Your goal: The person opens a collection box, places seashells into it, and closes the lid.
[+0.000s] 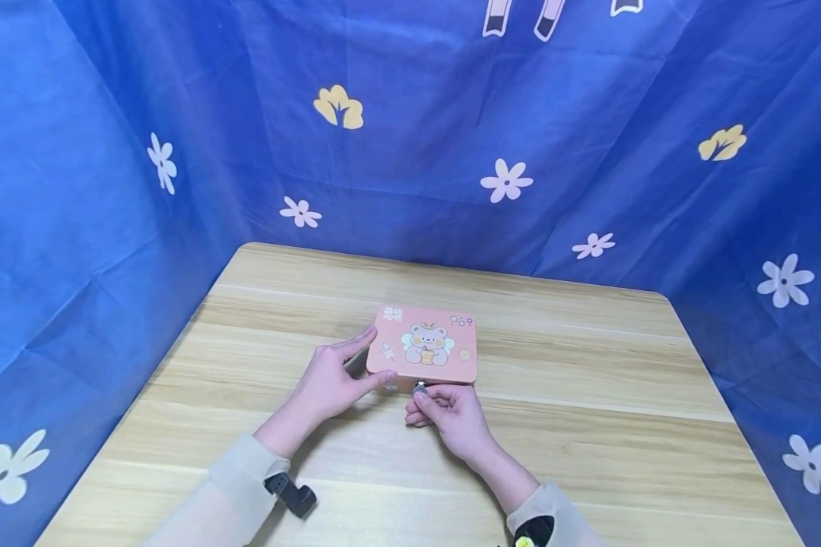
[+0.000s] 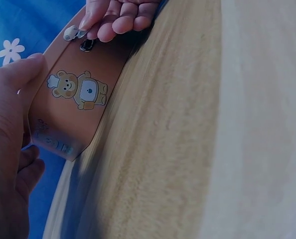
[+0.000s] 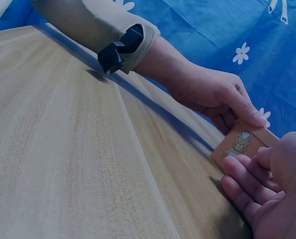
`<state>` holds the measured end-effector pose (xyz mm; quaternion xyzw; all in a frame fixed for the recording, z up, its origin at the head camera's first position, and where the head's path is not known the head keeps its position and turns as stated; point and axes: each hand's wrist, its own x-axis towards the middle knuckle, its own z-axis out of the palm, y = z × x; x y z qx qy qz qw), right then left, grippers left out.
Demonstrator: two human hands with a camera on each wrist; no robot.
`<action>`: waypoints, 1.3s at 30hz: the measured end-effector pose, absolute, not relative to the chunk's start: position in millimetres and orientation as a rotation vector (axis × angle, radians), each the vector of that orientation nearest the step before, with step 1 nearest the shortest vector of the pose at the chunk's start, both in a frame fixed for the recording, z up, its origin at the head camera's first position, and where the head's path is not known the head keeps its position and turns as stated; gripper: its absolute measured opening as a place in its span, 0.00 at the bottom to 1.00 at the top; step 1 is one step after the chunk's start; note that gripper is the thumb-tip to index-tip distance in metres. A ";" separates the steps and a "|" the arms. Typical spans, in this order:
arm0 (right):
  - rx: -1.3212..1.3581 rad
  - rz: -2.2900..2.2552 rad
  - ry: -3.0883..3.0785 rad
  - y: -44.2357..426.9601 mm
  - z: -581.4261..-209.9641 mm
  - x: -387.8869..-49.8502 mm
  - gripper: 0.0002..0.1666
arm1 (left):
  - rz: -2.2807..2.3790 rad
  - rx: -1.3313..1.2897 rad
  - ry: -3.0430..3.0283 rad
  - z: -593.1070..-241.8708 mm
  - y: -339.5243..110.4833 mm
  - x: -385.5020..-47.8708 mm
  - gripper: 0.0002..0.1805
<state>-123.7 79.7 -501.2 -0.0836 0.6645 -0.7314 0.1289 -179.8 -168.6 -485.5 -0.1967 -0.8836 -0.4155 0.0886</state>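
A pink tin box (image 1: 393, 342), its lid printed with a winged bear, sits on the table with the lid down. My left hand (image 1: 331, 380) grips the box's left end, thumb on the front edge of the lid and fingers along the side. At the front, my right hand (image 1: 457, 418) pinches the small metal clasp (image 1: 420, 387) between thumb and forefinger. In the left wrist view the clasp (image 2: 71, 33) is tipped outward, apart from the dark catch (image 2: 87, 45) on the box's front. A chef bear (image 2: 68, 84) decorates that front face.
The light wood-grain table (image 1: 588, 441) extends on all sides of the box. Blue cloth (image 1: 410, 190) with flower prints hangs behind the table and along both sides. A black strap device (image 1: 290, 494) is worn on the left wrist.
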 end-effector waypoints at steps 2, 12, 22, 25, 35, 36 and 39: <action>-0.255 -2.120 1.930 80.3 -501.0 -124.2 0.16 | -1.242 -0.590 -2.617 -485.9 -168.5 -180.0 0.51; -0.216 -2.045 1.943 82.0 -500.0 -125.6 0.16 | -1.251 -0.593 -2.599 -485.2 -167.7 -180.5 0.49; -0.120 -2.051 1.993 78.8 -499.0 -125.9 0.13 | -1.257 -0.590 -2.607 -484.1 -167.1 -180.2 0.49; -0.096 -2.051 2.008 77.9 -498.0 -125.1 0.13 | -1.256 -0.590 -2.608 -484.8 -167.1 -180.1 0.50; -0.045 -2.054 2.045 76.2 -496.8 -123.7 0.14 | -1.252 -0.584 -2.609 -486.6 -168.1 -179.6 0.50; -0.037 -2.053 2.047 76.1 -496.5 -123.7 0.14 | -1.251 -0.585 -2.608 -486.9 -168.2 -179.6 0.50; -0.013 -2.051 2.050 75.4 -495.5 -123.8 0.15 | -1.251 -0.583 -2.609 -487.4 -168.5 -179.8 0.50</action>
